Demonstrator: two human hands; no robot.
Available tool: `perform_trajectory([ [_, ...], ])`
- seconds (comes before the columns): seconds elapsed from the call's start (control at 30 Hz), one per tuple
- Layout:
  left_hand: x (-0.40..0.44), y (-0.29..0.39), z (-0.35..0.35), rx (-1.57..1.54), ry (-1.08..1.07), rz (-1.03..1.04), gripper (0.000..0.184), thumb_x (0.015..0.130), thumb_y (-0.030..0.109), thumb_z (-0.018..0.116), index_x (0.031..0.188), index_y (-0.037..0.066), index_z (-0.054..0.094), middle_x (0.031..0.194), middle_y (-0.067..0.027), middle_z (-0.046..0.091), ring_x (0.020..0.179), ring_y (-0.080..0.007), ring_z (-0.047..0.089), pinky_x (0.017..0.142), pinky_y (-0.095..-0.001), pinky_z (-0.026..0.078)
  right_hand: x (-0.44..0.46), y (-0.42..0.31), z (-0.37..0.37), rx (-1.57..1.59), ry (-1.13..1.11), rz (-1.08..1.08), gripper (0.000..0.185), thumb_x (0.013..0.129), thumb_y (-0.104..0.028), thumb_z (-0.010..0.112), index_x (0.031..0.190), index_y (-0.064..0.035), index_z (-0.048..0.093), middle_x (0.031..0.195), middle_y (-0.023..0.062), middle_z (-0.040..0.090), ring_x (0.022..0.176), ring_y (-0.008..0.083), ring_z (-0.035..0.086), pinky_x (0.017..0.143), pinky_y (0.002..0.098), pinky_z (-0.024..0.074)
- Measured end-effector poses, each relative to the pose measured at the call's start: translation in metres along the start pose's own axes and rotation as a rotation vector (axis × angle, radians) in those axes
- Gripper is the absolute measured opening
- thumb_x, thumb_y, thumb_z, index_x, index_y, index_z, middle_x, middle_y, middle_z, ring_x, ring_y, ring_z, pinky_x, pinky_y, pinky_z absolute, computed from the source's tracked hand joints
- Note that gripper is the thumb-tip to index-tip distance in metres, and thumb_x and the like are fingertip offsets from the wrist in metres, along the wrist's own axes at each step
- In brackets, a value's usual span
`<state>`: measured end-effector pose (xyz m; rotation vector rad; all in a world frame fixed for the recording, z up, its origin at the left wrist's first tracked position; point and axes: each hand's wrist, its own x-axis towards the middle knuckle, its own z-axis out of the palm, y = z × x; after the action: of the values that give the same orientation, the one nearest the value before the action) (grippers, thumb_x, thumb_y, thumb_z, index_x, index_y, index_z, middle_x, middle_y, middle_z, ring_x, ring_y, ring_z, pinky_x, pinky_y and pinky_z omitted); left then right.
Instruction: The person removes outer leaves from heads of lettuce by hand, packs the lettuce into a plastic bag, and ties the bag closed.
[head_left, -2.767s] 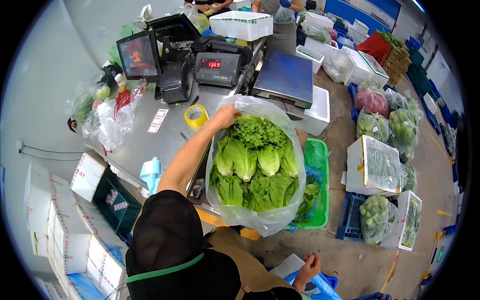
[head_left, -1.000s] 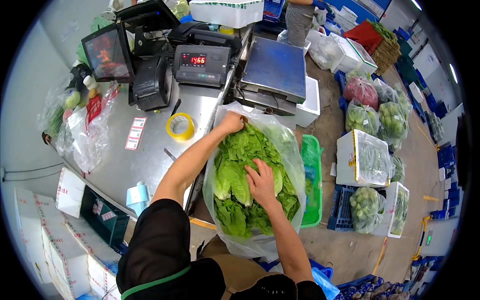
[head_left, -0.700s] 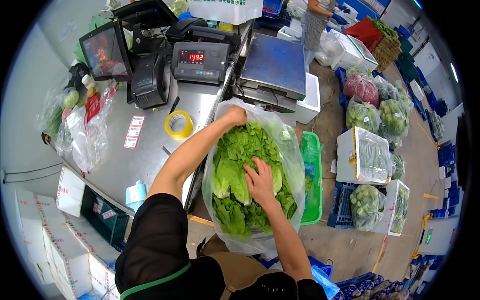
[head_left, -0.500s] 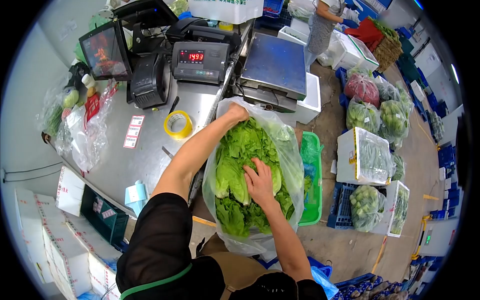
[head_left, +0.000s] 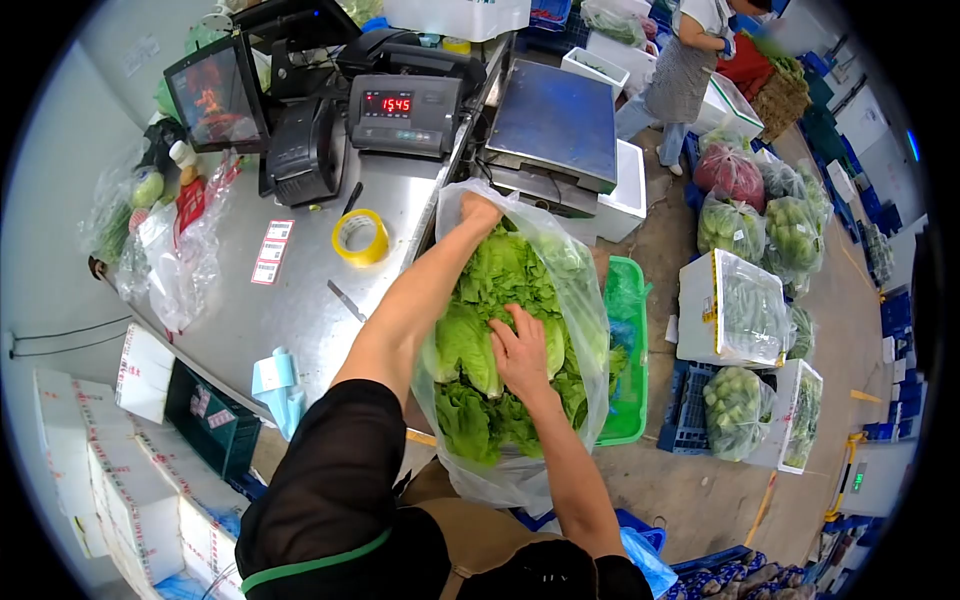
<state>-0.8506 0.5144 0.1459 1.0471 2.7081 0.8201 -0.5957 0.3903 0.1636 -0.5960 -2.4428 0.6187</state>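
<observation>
A clear plastic bag (head_left: 592, 345) full of green leafy lettuce (head_left: 470, 345) stands open in front of me. My left hand (head_left: 481, 211) reaches to the far left rim of the bag, against the leaves; its fingers are hidden by the film and the hand itself. On top of the lettuce, near the middle, lies my right hand (head_left: 522, 358), fingers apart and touching a head of lettuce.
A scale display (head_left: 404, 112) reads 15.45 beside the blue weighing platform (head_left: 556, 120). Yellow tape (head_left: 360, 237), a knife (head_left: 346, 299) and labels (head_left: 272, 252) lie on the metal table. A green basket (head_left: 628, 400) stands right; a person (head_left: 690, 70) is further back.
My left hand has shifted slightly upward and deeper at the bag's rim. The display went from 14.93 to 15.45. The person at the back has moved and turned.
</observation>
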Motion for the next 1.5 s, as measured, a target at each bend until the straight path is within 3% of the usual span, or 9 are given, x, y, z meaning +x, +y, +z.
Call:
perform_trajectory([
  [0.13,-0.003,-0.025,-0.01,-0.366,-0.243,0.034,0.055,0.074,0.053,0.066,0.09,0.001,0.066,0.093,-0.0149,0.066,0.082,-0.027,0.063,0.075,-0.0391,0.05,-0.001,0.002,0.003,0.028,0.006,0.008,0.019,0.084,-0.014,0.061,0.101,-0.0067,0.062,0.117,0.0158,0.049,0.109,0.0342,0.047,0.093,0.0459,0.0358],
  [0.23,-0.016,-0.028,-0.031,-0.202,-0.295,0.108,0.052,0.076,0.051,0.065,0.087,0.001,0.065,0.088,-0.0147,0.066,0.077,-0.026,0.062,0.073,-0.0389,0.05,-0.003,0.001,0.005,0.024,0.015,0.012,0.018,0.083,-0.014,0.061,0.099,-0.0061,0.062,0.117,0.016,0.05,0.108,0.0341,0.047,0.094,0.0457,0.0353],
  [0.27,-0.02,-0.032,-0.019,-0.402,-0.197,0.074,0.029,0.08,0.03,0.066,0.085,0.002,0.062,0.083,-0.0131,0.065,0.073,-0.025,0.062,0.066,-0.0394,0.05,-0.002,0.0,0.007,0.015,0.017,0.019,0.018,0.083,-0.014,0.061,0.099,-0.0059,0.062,0.117,0.0162,0.05,0.108,0.034,0.047,0.094,0.0458,0.0351],
  [0.4,0.003,-0.035,-0.028,-1.324,-0.281,-0.593,0.016,0.077,-0.008,0.06,0.088,0.003,0.059,0.083,-0.0122,0.062,0.071,-0.0237,0.06,0.053,-0.0351,0.049,0.001,-0.004,0.007,0.004,0.023,0.046,0.018,0.083,-0.014,0.062,0.099,-0.005,0.063,0.117,0.0169,0.051,0.108,0.0335,0.048,0.094,0.0462,0.0347],
  [0.53,0.016,-0.025,-0.018,-1.822,-0.266,-0.793,0.015,0.077,-0.008,0.06,0.088,0.002,0.059,0.082,-0.0126,0.062,0.071,-0.0235,0.06,0.053,-0.0349,0.049,0.003,-0.002,0.01,-0.019,0.009,0.04,0.019,0.083,-0.014,0.061,0.1,-0.0047,0.064,0.118,0.0162,0.051,0.108,0.0332,0.049,0.095,0.0464,0.0344],
  [0.87,-0.033,-0.015,-0.057,-1.397,-0.561,-0.353,0.019,0.078,-0.013,0.055,0.091,0.001,0.059,0.086,-0.0138,0.06,0.072,-0.0249,0.059,0.06,-0.0357,0.052,0.037,-0.033,-0.012,-0.094,0.198,-0.028,0.029,0.079,-0.022,0.069,0.098,-0.0013,0.063,0.099,0.0127,0.057,0.096,0.029,0.052,0.087,0.0422,0.036],
  [0.97,-0.033,-0.03,-0.052,-1.32,-0.625,-0.618,0.022,0.079,-0.014,0.054,0.094,0.001,0.059,0.088,-0.0134,0.06,0.072,-0.0258,0.059,0.063,-0.0358,0.052,0.071,-0.051,0.008,-0.174,0.233,-0.019,0.033,0.073,-0.026,0.074,0.093,-0.0019,0.064,0.089,0.0114,0.059,0.087,0.0282,0.051,0.08,0.0401,0.0363],
  [1.2,-0.051,-0.044,-0.037,-1.404,-0.514,-0.44,0.012,0.086,0.0,0.055,0.095,0.005,0.06,0.088,-0.0088,0.061,0.075,-0.0199,0.059,0.06,-0.0361,0.05,0.076,-0.022,0.044,-0.059,0.184,0.007,0.012,0.079,-0.014,0.068,0.083,-0.0029,0.066,0.077,0.0117,0.062,0.077,0.0276,0.054,0.074,0.0381,0.0371],
  [1.5,-0.05,-0.063,-0.023,-1.427,-0.427,-0.446,0.011,0.088,0.017,0.059,0.097,0.01,0.062,0.081,-0.0036,0.061,0.067,-0.0148,0.057,0.048,-0.0311,0.047,0.026,-0.071,-0.06,0.265,0.299,0.148,0.004,0.082,-0.001,0.063,0.085,0.0005,0.063,0.076,0.0099,0.06,0.07,0.0217,0.055,0.063,0.0305,0.0429],
])
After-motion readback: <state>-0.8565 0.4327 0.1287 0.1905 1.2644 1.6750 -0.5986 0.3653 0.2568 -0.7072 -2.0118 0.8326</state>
